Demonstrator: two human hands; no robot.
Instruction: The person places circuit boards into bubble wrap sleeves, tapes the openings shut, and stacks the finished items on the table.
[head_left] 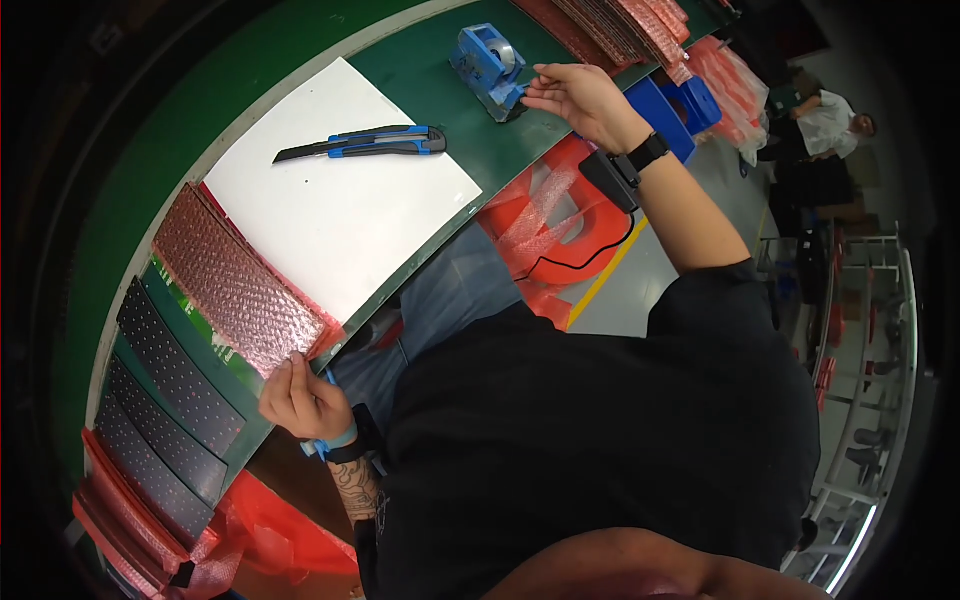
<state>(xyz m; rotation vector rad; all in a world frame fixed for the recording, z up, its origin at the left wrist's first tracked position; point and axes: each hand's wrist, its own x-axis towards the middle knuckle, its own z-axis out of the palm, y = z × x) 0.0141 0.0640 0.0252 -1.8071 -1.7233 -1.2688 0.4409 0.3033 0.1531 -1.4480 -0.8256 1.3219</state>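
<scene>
My left hand (303, 398) is closed, thumb and fingers pinching the near end of a pink bubble-wrap packet (240, 282) on the table. Off to the upper right, my right hand (578, 98) reaches the front of a blue tape dispenser (487, 62). Its fingertips are drawn together beside the dispenser's cutting end; whatever they hold, perhaps clear film, is too fine to make out. Between the hands lies a white sheet (335, 225), with a black and blue utility knife (375, 143) resting on it, its blade end toward the left.
Dark dotted panels (172, 368) lie in a row at the left of the green table (415, 75). Pink-wrapped stacks (125, 510) stand at the lower left, more wrapped stacks (610, 35) at the top. Red rolls (585, 235) and a blue stool (695, 105) stand below the table; a person (825, 125) is farther off.
</scene>
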